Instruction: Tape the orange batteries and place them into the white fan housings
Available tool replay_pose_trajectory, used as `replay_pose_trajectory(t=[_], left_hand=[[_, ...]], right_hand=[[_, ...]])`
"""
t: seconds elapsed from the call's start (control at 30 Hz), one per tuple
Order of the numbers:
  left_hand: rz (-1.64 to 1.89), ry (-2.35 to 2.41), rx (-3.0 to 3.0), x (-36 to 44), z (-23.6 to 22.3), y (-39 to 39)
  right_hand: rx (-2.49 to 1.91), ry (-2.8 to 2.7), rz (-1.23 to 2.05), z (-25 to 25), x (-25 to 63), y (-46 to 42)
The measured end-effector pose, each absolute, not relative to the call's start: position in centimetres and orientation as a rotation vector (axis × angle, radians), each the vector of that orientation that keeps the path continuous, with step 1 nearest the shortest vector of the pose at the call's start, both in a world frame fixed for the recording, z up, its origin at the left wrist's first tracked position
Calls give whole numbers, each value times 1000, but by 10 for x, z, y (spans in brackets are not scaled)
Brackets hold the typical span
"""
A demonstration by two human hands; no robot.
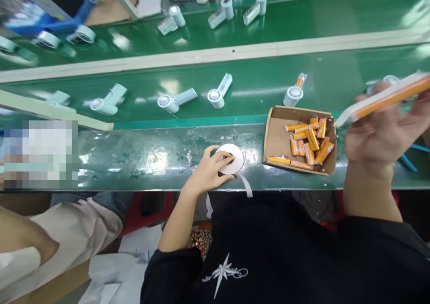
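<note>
My left hand (212,169) is closed on a roll of white tape (238,160), with its fingertips at the core. The roll lies on the green worktop near the front edge, and a loose tape end (247,186) hangs toward me. My right hand (379,138) is raised at the right, blurred, gripping a long slim orange-and-white object (393,96) close to the camera; its exact kind I cannot make out. Between my hands stands an open cardboard box (277,138) with several orange-wrapped cylindrical cells (312,139) lying in it.
Beyond the worktop, light-blue handheld fans (217,98) lie spaced along a green conveyor belt (255,80). One fan (293,96) behind the box shows orange in its handle. More fans lie on the far belt (312,17). A co-worker's arm (27,234) is at left.
</note>
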State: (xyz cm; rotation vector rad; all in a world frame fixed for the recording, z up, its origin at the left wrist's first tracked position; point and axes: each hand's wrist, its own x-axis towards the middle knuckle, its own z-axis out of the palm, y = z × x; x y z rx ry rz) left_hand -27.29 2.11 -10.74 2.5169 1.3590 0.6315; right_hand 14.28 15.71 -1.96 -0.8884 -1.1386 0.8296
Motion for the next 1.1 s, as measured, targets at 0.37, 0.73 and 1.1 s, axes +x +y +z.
replay_pose_trajectory(t=[0.37, 0.73, 1.1], left_hand=[[147, 2063, 2297, -255, -101, 288], [85, 1059, 2863, -268, -113, 311], [441, 1132, 2283, -251, -107, 338]], right_hand=[[-748, -1395, 1091, -18, 75, 168], [-822, -1680, 1226, -30, 17, 273], [-1129, -2054, 1169, -69, -4, 315]])
